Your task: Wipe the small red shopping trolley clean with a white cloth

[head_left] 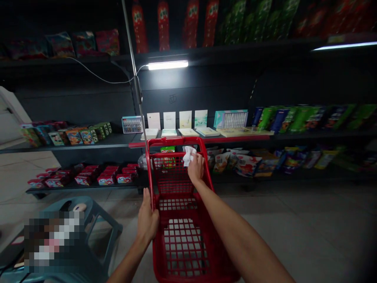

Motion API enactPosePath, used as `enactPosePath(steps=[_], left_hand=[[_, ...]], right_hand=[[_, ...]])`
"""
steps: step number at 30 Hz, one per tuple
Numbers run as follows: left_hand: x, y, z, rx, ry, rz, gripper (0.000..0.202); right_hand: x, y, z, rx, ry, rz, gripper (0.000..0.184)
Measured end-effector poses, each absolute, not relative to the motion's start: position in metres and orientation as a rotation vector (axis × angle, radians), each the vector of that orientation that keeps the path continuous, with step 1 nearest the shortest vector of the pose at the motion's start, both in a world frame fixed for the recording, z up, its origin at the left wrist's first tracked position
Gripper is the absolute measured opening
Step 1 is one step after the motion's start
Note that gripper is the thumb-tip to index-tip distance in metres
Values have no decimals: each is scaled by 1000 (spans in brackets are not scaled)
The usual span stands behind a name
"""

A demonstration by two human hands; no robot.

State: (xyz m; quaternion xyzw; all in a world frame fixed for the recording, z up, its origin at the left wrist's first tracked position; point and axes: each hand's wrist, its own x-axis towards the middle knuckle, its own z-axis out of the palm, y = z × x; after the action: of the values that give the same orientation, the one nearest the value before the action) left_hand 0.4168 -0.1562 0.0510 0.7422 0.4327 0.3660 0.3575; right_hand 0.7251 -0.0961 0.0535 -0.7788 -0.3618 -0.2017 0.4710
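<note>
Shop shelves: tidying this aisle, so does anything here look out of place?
A loose white cable sags across the dark back panel to the strip light, hanging in the open rather than tucked away.

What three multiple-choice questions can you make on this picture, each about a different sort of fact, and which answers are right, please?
1. Where is the crumpled white cloth?
A) On the floor
B) In the right hand, at the far rim of the red plastic mesh cart
C) On the lower shelf

2. How many hands touch the cart?
A) One
B) Three
C) Two

3. What is the state of the long white tube light?
A) Lit
B) Dark
C) Lying on the floor

Answers:
1. B, because the cloth shows at the fingers of the right hand on the rim.
2. C, because the left hand holds the left side and the right hand holds the far rim.
3. A, because the tube glows brightly.
</note>
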Motion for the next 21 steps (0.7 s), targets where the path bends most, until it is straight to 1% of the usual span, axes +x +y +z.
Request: enactPosePath(steps=[3, 5, 8, 10, 13, 17, 19, 21], left_hand=[[415, -164, 62, 1946, 1101, 799, 83], [415, -167, 65, 1966, 1099, 750, 85], [414, -171, 65, 1966, 1148, 721, 89], [414, -172, 64, 1963, 1152, 723, 90], [415, -174, 62, 1951, 1138, 772, 89], [417, -174, 62, 1919, 1152, 825, 86], [418, -175, 63, 1901, 1167, 823, 84], [418, -175, 64, 1891, 1185, 809, 81]], right_hand=[[705, -78, 53, -1862, -672, -430, 41], [675, -58, 52, -1839, -692, -372, 42], [629, -31, 42, -1877, -1105, -289, 44], [609, -23, 26, -1907, -1408, -248, 47], [600, -31, -14, -1986, -1666, -206, 49], [610, -63, -68, -2100, -1943, -104, 40], [617, -73, -74, -2129, -1993, -62, 35], [623, -73, -58, -2147, -1976, -73, 35]])
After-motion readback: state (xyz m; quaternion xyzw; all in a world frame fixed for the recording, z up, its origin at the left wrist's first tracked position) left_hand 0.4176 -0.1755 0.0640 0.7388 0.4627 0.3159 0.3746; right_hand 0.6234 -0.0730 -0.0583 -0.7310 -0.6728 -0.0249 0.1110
